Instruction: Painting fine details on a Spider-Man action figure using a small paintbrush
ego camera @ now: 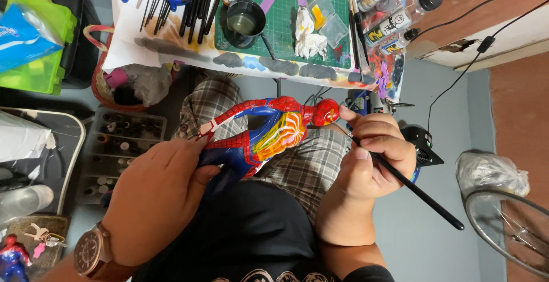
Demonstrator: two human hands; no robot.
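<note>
My left hand [157, 193], with a brown watch on its wrist, grips the legs of a red and blue superhero figure [269, 130] held over my lap. The figure lies sideways with its head to the right, and its back is painted orange and yellow. My right hand [369, 159] holds a thin black paintbrush [417, 193]. The brush tip rests at the figure's red head, and my fingers touch the head. The brush handle points down to the right.
A green cutting mat [286, 8] lies on the paint-stained table top, with a dark water cup [245, 22], paint bottles [394, 22], several brushes [194, 2] and crumpled tissue [306, 36]. A tray of paint pots [117, 145] sits at the left. A small fan [423, 145] stands on the floor at the right.
</note>
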